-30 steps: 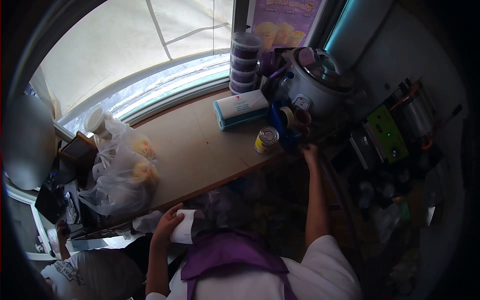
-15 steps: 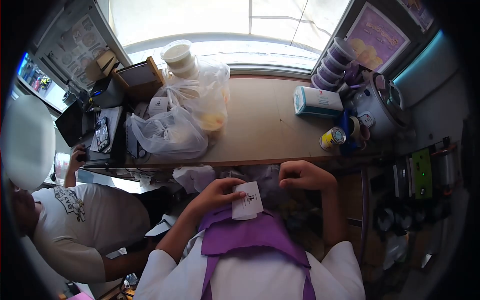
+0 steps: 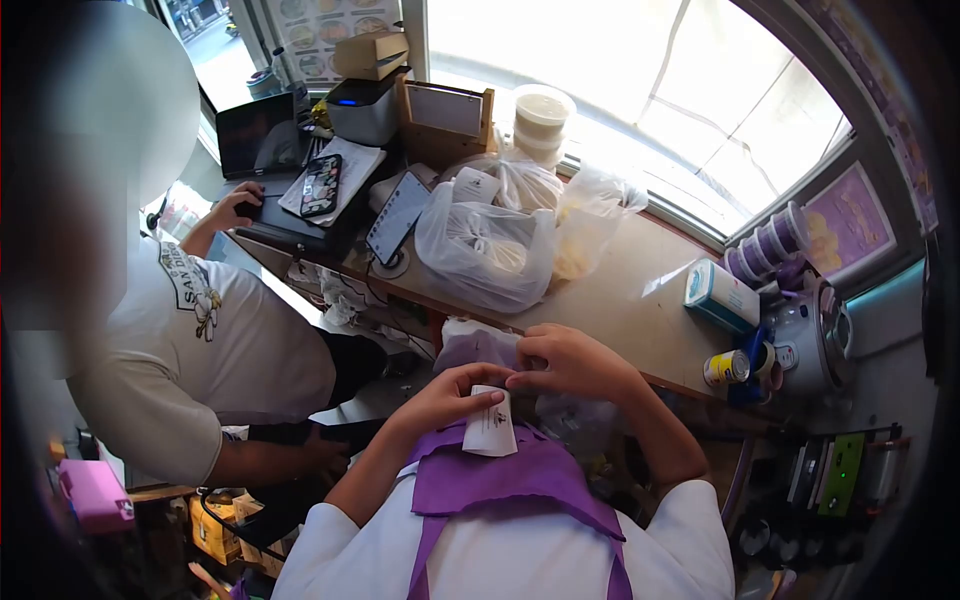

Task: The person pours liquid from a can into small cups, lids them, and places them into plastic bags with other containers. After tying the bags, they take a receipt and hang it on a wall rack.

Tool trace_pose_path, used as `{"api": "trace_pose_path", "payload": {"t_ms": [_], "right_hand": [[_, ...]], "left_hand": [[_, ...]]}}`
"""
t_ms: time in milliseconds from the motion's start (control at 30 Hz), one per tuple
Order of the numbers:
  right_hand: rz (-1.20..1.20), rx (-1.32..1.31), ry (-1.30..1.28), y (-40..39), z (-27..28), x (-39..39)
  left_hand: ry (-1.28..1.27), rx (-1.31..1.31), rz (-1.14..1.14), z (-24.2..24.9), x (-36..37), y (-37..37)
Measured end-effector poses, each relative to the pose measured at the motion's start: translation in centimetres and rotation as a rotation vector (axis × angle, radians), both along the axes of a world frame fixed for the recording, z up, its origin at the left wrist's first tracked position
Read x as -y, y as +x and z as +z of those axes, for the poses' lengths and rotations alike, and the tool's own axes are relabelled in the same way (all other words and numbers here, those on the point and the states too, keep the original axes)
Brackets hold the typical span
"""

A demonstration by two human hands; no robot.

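Observation:
My left hand [image 3: 455, 395] holds a white paper slip [image 3: 490, 425] with a small dark printed logo, thumb on its front. The slip bends a little and hangs before my purple apron [image 3: 510, 480]. My right hand [image 3: 565, 360] is closed in a pinch at the slip's upper corner, touching my left fingertips; what its fingers hold, if anything, is hidden. On the counter ahead, knotted clear plastic bags [image 3: 485, 250] hold containers, and a similar white printed slip [image 3: 475, 186] lies on one of them.
At the left a co-worker [image 3: 230, 320] in a white shirt rests a hand by a laptop [image 3: 262, 135]. A phone [image 3: 321, 184], a tablet [image 3: 397, 217] and a label printer [image 3: 362, 108] are beside it. A tissue pack [image 3: 722, 295], yellow can [image 3: 726, 368] and cooker [image 3: 810, 335] stand right.
My view has turned left. My right hand has come in from the right to my left fingertips at the slip's top. The slip now looks more curved.

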State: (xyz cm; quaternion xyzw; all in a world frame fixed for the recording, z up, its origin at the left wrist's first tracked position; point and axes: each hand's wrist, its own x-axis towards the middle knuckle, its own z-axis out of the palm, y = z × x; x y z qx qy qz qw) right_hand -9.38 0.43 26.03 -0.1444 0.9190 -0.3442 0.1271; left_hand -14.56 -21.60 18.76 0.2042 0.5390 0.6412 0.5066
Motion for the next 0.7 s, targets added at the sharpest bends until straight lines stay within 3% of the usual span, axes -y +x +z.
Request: {"api": "trace_pose_path", "payload": {"t_ms": [167,300,400,533,633,700], "right_hand": [[0.18,0.074,-0.15,-4.0,1.9,1.3],[0.367,0.185,-0.214,-6.0,1.8,2.7],[0.376,0.244,-0.195,-6.3,0.8,3.8],[0.417,0.255,-0.196,-6.5,0.0,5.1],[0.452,0.248,-0.177,-6.4,-0.3,6.5],[0.468,0.227,-0.17,-6.4,0.2,7.5]], "left_hand": [[-0.098,0.009,0.157,-1.2,3.3,-1.6],[0.072,-0.078,0.291,-0.6,5.6,-1.4],[-0.071,-0.155,0.088,-2.3,9.1,-1.5],[-0.25,-0.118,0.043,-4.5,13.3,-0.7],[-0.115,0.064,0.155,-2.9,13.8,-0.7],[-0.054,0.008,0.283,-2.2,13.3,-0.8]]}}
